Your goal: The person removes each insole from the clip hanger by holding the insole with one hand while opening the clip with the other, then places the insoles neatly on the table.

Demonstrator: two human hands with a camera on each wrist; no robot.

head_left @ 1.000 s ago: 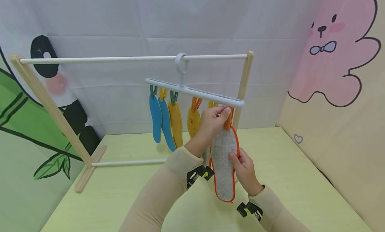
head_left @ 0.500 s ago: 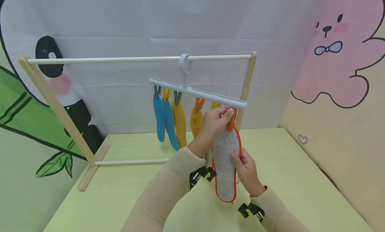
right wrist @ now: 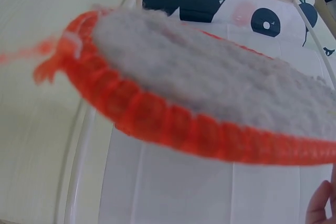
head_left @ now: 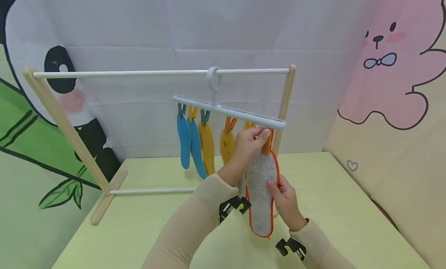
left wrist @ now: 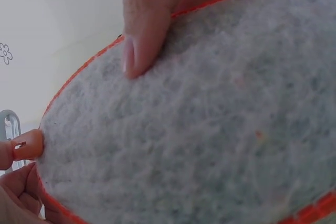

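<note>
A grey felt insole (head_left: 261, 199) with orange stitched edging hangs under the right end of the white hanger (head_left: 244, 115). My left hand (head_left: 248, 147) pinches the orange clothespin (head_left: 267, 145), whose tip sits at the insole's top edge. Lower down, my right hand (head_left: 287, 201) grips the insole's right edge, thumb on its face. The left wrist view shows the felt up close, with the right thumb (left wrist: 144, 40) on it and the clothespin (left wrist: 29, 145) at its end. Loose orange thread (right wrist: 47, 59) dangles from the insole's bottom in the right wrist view.
Blue insoles (head_left: 184, 141) and yellow insoles (head_left: 207, 147) hang from clothespins further left on the hanger. A yellow clothespin (head_left: 249, 124) shows behind the left hand. The hanger hooks over the white rail (head_left: 139, 73) of a wooden rack (head_left: 69, 133) on the pale table (head_left: 146, 230).
The head view shifts slightly, first rightward, then lower in the frame. Both hands keep their hold on the clothespin and the grey insole.
</note>
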